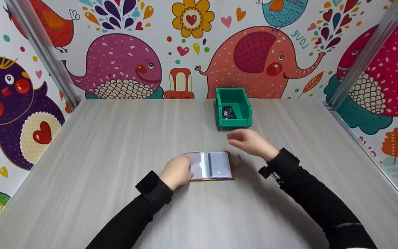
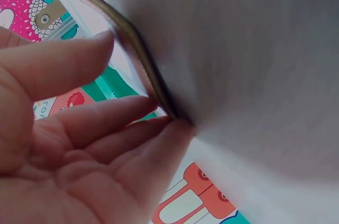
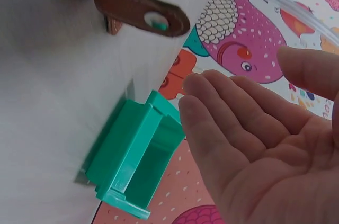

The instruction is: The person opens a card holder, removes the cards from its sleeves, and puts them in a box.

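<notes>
A brown card holder (image 1: 219,166) with clear plastic sleeves lies spread open on the table. At its left edge my left hand (image 1: 177,172) holds the cover. The left wrist view shows the thumb (image 2: 92,57) over the inner side and the fingertips (image 2: 177,126) at the cover's edge. From the right side of the holder sticks out a brown snap strap (image 3: 143,16). My right hand (image 1: 250,142) hovers between the holder and a green bin (image 1: 234,122), its fingers extended and nothing in them. Inside the bin lies a black card (image 1: 228,112).
The pale wood-grain table (image 1: 116,138) is bounded at the back and sides by walls printed with cartoon animals (image 1: 123,62). Metal posts (image 1: 43,52) stand at the back corners. The bin is near the back wall.
</notes>
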